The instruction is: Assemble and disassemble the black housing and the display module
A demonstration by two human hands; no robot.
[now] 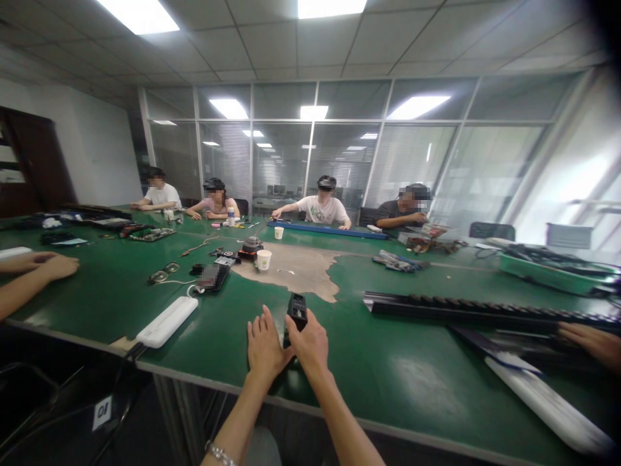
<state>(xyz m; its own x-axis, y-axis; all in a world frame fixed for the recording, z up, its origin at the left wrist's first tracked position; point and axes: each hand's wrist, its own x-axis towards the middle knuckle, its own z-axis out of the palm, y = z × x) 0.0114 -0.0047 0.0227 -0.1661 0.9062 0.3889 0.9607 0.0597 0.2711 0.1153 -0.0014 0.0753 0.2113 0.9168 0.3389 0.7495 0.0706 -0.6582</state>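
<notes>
Close to the table's near edge, my right hand (pixel 310 343) grips a small black box-shaped device (pixel 297 305), with the thumb on its near side. The device stands tilted, and a small light detail shows on one face; its exact kind is unclear. To its left, my left hand (pixel 264 343) lies with fingers stretched out over the green tabletop (pixel 218 349). The left thumb reaches toward the lower part of the device, where I cannot tell whether it touches. My right palm hides part of the device.
A white power strip (pixel 167 321) lies left, near a black device (pixel 213 277) and a paper cup (pixel 264 260). Long black rails (pixel 436 308) lie right, and a green tray (pixel 548 275) beyond. Co-workers' hands (pixel 53 265) are at both sides; several people sit opposite.
</notes>
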